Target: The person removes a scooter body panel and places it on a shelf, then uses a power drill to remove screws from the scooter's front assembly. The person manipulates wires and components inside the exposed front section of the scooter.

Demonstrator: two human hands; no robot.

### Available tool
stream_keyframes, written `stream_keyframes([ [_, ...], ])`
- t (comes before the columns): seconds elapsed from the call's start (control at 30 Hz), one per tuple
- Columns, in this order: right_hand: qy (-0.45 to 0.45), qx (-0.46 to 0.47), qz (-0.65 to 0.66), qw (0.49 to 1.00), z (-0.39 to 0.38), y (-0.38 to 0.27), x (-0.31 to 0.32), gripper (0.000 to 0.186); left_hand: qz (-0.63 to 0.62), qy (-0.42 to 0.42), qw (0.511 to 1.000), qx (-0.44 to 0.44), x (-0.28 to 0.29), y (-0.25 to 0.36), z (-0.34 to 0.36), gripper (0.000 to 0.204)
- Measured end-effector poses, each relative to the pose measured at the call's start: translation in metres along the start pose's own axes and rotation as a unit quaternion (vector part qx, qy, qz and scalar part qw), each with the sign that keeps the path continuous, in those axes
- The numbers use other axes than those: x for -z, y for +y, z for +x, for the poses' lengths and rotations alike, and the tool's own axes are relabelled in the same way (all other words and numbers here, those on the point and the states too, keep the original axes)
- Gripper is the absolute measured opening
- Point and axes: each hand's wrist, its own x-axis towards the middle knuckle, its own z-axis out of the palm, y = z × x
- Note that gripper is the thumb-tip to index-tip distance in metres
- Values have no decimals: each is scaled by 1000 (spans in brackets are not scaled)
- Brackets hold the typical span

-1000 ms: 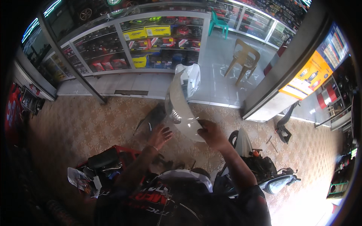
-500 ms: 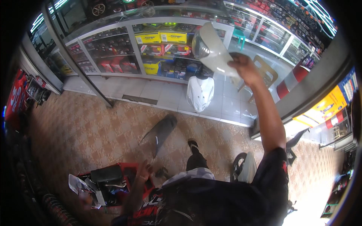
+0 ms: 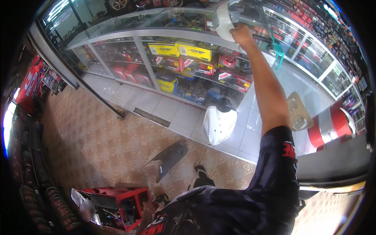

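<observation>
My right hand (image 3: 242, 36) reaches far forward and grips a pale, curved plastic panel (image 3: 224, 21) at the top of the glass display counter (image 3: 137, 47). A dark bar shows just right of the hand. My left hand (image 3: 149, 207) is low, beside a red tool cart (image 3: 127, 188), its fingers too unclear to read. A white fairing (image 3: 218, 124) rests on the tiled step at the counter's foot, and a dark body panel (image 3: 168, 158) lies on the patterned floor.
A metal post (image 3: 102, 102) stands at left, with stacked tyres (image 3: 58, 207) along the left edge. A green stool (image 3: 279, 55), a tan chair (image 3: 297, 111) and a red-and-white drum (image 3: 325, 125) are at right, near a grey pillar (image 3: 337, 160).
My right hand has carried the panel up and forward to the counter top as I moved toward the counter. My left hand has dropped back low beside the cart.
</observation>
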Motion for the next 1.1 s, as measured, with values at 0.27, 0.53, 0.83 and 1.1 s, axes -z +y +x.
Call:
stream_keyframes([
  [0.27,1,5,-83,997,115,51,-75,40,-60,-10,998,-25,-68,4,-30,69],
  [0.53,-23,14,-76,997,189,89,-112,45,-56,63,996,-14,-66,-28,-14,100],
  [0.83,-3,43,39,998,223,146,-122,70,-401,-189,896,22,-42,-68,-2,55],
  [1.1,-4,352,-305,885,261,187,-98,34,36,242,960,-140,-93,-86,-57,77],
])
